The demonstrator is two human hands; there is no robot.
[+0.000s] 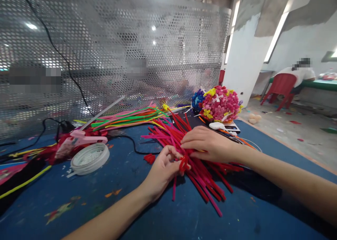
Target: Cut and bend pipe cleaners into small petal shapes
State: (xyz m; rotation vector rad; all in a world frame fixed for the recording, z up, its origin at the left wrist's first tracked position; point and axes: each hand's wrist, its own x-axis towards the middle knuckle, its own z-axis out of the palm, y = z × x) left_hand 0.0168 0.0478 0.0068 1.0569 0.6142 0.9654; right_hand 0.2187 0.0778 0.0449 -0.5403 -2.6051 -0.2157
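Observation:
A loose heap of red and pink pipe cleaners (207,183) lies on the blue table in front of me. My left hand (168,166) pinches a small piece of red pipe cleaner (183,165) bent into loops. Over the heap, my right hand (201,143) rests palm down with its fingers stretched across the stems. Whether those fingers grip any stem is hidden beneath them. A small red fuzzy piece (150,158) sits on the table just left of my left hand.
On the left are a pink glue gun (86,138) and a round white tub (91,159) of small white pieces. Green and orange pipe cleaners (126,118) lie behind. A pink flower ball (221,104) stands back right, near a white phone-like device (233,128). Someone sits on a red chair (283,87) far right.

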